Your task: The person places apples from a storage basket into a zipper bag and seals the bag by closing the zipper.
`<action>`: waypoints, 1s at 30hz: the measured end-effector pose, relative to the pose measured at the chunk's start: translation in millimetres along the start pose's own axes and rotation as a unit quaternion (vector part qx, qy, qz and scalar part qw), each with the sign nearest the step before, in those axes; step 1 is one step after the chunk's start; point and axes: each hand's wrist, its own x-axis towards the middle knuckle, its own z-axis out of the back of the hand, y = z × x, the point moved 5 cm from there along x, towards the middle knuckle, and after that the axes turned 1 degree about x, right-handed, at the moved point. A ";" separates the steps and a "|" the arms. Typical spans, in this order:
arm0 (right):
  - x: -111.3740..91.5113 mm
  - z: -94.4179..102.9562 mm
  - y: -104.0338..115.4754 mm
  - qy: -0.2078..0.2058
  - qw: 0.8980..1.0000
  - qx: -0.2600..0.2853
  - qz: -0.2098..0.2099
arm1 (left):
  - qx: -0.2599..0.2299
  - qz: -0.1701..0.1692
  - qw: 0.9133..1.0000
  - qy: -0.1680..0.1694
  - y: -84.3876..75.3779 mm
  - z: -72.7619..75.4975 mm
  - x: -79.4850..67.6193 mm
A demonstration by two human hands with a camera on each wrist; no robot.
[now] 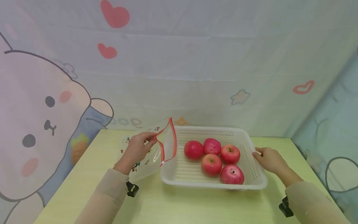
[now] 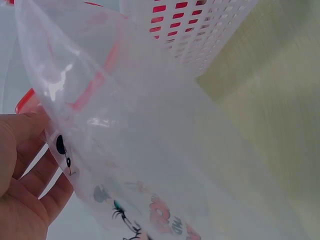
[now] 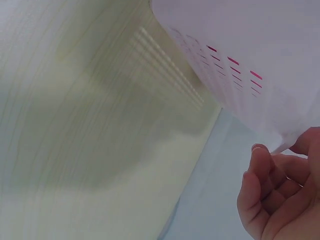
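Note:
My left hand [image 1: 139, 149] pinches the red-edged mouth of a clear plastic zip bag [image 1: 148, 166] printed with small cartoon figures. The mouth gapes toward a white perforated plastic basket [image 1: 193, 184], touching or overlapping its left end. In the left wrist view, the bag [image 2: 150, 130] spreads from the thumb and fingers [image 2: 37, 200]. Several red apples [image 1: 211, 165] lie in the basket's middle and right part. At the basket's right end, my right hand [image 1: 270, 160] grips the rim between thumb and fingers. The right wrist view shows that hand [image 3: 285, 195] on the basket's edge [image 3: 280, 142].
The basket and bag are over a pale yellow-green wooden table [image 1: 195, 208]. Right behind the table hangs a light printed cloth [image 1: 195, 62] with hearts and a cartoon bear. Another cloth [image 1: 335, 124] stands along the right side. A shadow falls beside the basket.

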 end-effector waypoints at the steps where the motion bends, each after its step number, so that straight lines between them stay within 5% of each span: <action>1: 0.1 0.3 0.4 0.000 1.000 -0.002 0.001 | 0.001 -0.001 1.000 0.000 -0.1 0.2 -0.1; 30: 0.8 9.0 13.1 0.038 0.997 -0.068 -0.021 | 0.012 -0.011 1.000 0.003 -4.6 -1.9 -3.0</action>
